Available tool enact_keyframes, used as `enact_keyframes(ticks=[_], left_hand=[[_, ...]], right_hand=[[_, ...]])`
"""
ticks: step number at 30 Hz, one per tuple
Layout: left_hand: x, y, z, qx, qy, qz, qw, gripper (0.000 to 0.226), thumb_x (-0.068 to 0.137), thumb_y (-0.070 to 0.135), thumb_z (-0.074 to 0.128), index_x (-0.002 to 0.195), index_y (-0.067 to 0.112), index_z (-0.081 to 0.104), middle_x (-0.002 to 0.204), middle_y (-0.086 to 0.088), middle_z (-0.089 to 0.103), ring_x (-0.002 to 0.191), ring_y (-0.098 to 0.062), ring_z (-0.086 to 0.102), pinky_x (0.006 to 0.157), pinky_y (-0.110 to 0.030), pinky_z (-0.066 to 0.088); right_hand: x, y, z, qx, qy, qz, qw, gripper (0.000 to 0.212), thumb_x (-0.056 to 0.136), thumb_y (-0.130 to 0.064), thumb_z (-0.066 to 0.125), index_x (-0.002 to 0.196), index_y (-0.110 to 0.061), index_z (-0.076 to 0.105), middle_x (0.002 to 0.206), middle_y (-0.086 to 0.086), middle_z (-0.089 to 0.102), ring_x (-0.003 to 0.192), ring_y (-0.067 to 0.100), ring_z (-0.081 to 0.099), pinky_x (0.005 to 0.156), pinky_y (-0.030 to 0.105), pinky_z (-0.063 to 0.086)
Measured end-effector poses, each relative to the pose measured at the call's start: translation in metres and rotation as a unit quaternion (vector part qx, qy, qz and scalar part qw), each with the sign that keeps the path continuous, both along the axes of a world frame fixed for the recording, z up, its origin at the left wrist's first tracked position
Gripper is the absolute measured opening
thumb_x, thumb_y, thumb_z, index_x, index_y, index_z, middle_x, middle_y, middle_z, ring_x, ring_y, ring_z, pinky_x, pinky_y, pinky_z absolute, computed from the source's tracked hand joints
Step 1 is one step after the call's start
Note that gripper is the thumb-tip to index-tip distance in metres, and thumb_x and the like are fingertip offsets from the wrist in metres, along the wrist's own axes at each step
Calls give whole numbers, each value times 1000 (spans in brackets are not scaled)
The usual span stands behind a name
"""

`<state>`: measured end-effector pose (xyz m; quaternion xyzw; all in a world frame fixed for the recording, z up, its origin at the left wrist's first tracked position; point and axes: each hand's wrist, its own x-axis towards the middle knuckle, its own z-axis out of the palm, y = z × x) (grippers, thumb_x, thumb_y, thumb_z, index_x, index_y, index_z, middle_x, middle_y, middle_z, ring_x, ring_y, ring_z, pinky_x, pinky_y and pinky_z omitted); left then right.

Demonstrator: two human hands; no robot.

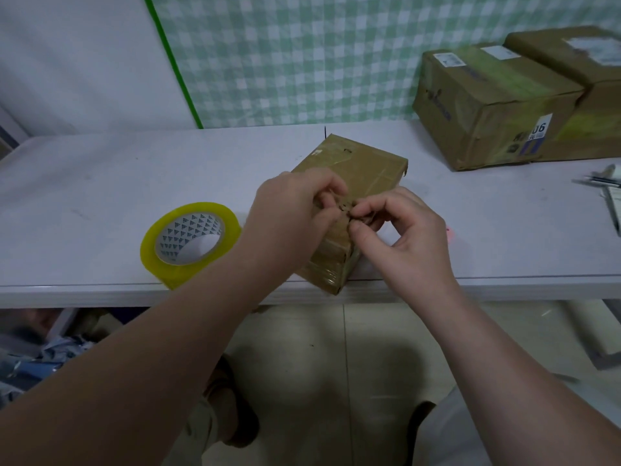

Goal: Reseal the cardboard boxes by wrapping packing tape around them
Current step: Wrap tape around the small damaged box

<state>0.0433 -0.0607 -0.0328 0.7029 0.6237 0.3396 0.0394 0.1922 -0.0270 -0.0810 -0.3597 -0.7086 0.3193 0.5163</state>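
Head view: the left hand (295,213) has its fingers (325,198) curled tight, and the right hand (406,240) brings thumb and forefinger narrowly together. Both pinch a ragged bit on top of the small box (364,164); whether it is tape or cardboard I cannot tell. The box lies directly under the fingers on the desk (100,169). Both forearms reach in from below, wrists raised. The tape roll (190,243) stands just left of the left fingers; two larger boxes (487,105) sit well beyond the right fingers.

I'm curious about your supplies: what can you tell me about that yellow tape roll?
The yellow roll of packing tape has a white cardboard core printed with grey triangles. It lies on the white table near its front edge, left of the small brown cardboard box. Nothing grips it.
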Motion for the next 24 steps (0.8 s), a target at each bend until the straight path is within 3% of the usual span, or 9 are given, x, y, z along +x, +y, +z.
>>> enact_keyframes(ticks=[3, 8, 11, 14, 19, 24], left_hand=[[-12, -6, -3, 41, 43, 11, 998, 11, 78, 17, 68, 88, 19, 72, 78, 12, 65, 79, -14, 59, 73, -25, 42], [-19, -9, -9, 38, 104, -63, 992, 28, 85, 28, 50, 91, 17, 76, 94, 6, 71, 88, -10, 54, 80, -17, 33], [-21, -9, -11, 21, 142, -82, 986, 32, 89, 31, 47, 100, 17, 74, 102, 5, 70, 93, -19, 58, 86, -33, 44], [-21, -10, -14, 6, 169, -83, 982, 38, 92, 37, 42, 108, 19, 72, 111, 6, 68, 100, -26, 57, 87, -47, 45], [-17, -12, -18, -2, 197, -61, 979, 45, 91, 42, 37, 119, 21, 66, 119, 7, 64, 101, -28, 54, 80, -47, 48], [-6, -19, -18, 11, 206, -19, 978, 43, 89, 37, 37, 114, 19, 67, 115, 6, 65, 94, -28, 53, 74, -44, 50]], right_hand=[[-1, -1, 1, -3, 0, -9, 1000, 19, 71, -8, 65, 81, -24, 68, 86, -4, 62, 75, 12, 59, 73, 25, 51], [-1, -1, 0, 5, -6, -14, 1000, 23, 74, -11, 65, 88, -27, 70, 92, -7, 63, 81, 6, 59, 77, 19, 49], [-1, -2, -2, 15, -20, -25, 999, 21, 77, -12, 65, 92, -23, 74, 95, -7, 63, 86, 0, 59, 79, 16, 47], [-1, -4, -3, 65, -64, -42, 995, 24, 84, -22, 61, 100, -14, 75, 103, -4, 64, 93, 4, 61, 85, 19, 48], [0, -10, -5, 120, -226, -53, 965, 53, 91, -46, 45, 126, -11, 64, 130, 2, 60, 114, 16, 53, 97, 22, 37], [5, -10, -2, 123, -278, -38, 952, 55, 89, -44, 42, 129, -11, 61, 136, 0, 56, 112, 20, 52, 93, 21, 36]])
